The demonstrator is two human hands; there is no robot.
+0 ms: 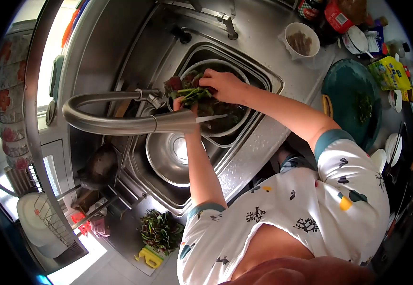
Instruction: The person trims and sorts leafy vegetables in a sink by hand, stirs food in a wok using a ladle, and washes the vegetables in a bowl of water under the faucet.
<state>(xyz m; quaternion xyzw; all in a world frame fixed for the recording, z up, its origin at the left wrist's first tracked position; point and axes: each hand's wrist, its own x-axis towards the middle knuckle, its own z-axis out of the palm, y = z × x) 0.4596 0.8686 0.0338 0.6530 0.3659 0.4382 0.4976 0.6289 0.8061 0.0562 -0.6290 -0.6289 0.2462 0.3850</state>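
My right hand [223,86] is closed around a bunch of leafy greens [190,93] with thin green stems and dark reddish leaves. My left hand [183,105] grips the same bunch from the near side, partly hidden behind the faucet head. Both hands are over a round metal basin [245,116] in the right sink bowl, with more leaves lying in its water. From the curved faucet [114,124], a stream of water [212,118] runs into the basin beside my left wrist.
A second metal bowl [156,164] sits in the left sink bowl. Another pile of greens [159,231] lies at lower left beside a yellow-handled tool [148,258]. To the right are a green round board [344,95] with chopped greens, a white bowl [306,32] and several bottles.
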